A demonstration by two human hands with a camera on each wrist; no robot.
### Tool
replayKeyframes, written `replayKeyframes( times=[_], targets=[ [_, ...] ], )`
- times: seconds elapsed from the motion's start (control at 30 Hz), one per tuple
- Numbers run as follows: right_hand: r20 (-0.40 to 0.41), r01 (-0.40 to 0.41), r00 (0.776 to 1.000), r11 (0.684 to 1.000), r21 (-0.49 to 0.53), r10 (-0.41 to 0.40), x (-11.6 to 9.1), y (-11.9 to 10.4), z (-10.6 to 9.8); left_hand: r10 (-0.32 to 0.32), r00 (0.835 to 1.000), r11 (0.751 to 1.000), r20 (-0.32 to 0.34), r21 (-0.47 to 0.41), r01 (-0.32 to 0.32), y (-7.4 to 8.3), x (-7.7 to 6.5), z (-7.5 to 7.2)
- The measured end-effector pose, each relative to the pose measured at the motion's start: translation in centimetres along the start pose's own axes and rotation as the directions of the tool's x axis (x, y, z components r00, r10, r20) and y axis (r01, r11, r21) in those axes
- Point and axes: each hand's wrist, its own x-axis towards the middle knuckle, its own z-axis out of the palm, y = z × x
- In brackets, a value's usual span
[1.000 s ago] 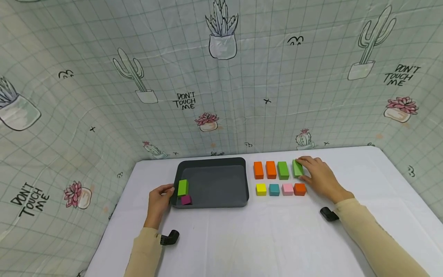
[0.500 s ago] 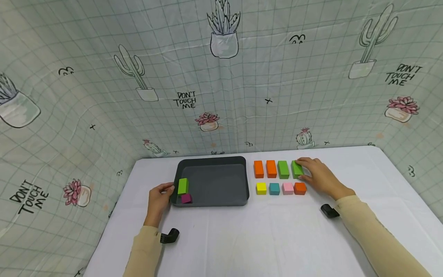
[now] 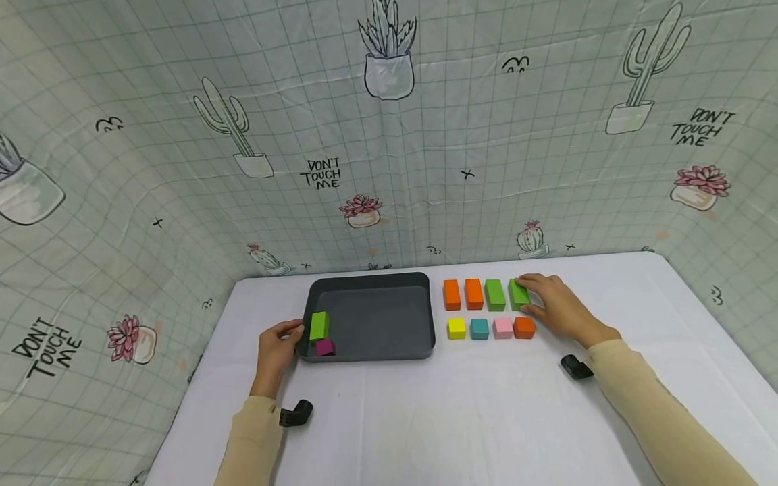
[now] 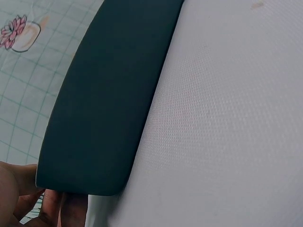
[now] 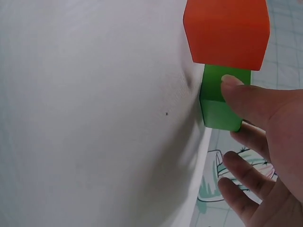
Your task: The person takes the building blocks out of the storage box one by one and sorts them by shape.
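My left hand (image 3: 275, 354) holds the dark grey tray (image 3: 379, 324) at its left edge. In the left wrist view, thumb and fingers grip one end of the tray's wall (image 4: 104, 94). A long green block (image 3: 319, 327) and a purple cube (image 3: 325, 347) lie inside, near the tray's left side. With thumb and index finger, my right hand (image 3: 562, 310) pinches another green block (image 5: 222, 116) at the right end of the back row. The other fingers of that hand are off the block. An orange cube (image 5: 227, 33) stands just in front of it.
Two orange blocks (image 3: 452, 295) and a green block (image 3: 495, 295) continue the back row. Yellow (image 3: 456, 329), teal (image 3: 479, 329) and pink (image 3: 503, 328) cubes line the front row. A patterned cloth (image 3: 425, 135) rises behind the white table (image 3: 425, 418).
The green block in my right hand has shifted slightly left, closer to its green neighbour, and tilts a little differently. My left hand has stayed at the tray's edge.
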Motion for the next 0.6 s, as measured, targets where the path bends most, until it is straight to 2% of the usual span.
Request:
replayKeyframes(
  times=[0.13, 0.27, 0.47, 0.6],
  targets=[
    [-0.009, -0.004, 1.0, 1.0, -0.017, 0.004, -0.1, -0.1, -0.5, 0.013, 1.0, 1.0, -0.024, -0.012, -0.013, 0.1, -0.2, 0.1],
    [-0.081, 0.017, 0.996, 0.999, -0.032, -0.02, -0.2, -0.8, -1.4, -0.008, 1.0, 1.0, -0.012, -0.006, 0.007, 0.1, -0.2, 0.2],
    [-0.19, 0.118, 0.974, 0.992, -0.034, -0.122, -0.4, -4.3, -2.3, -0.044, 0.999, 0.999, 0.0, 0.014, 0.044, 0.0, -0.3, 0.1],
    [-0.233, 0.21, 0.949, 0.977, -0.045, -0.215, -0.3, -7.0, -2.2, -0.049, 0.999, 0.999, -0.001, 0.014, 0.049, 0.0, -0.6, 0.1]
  ],
)
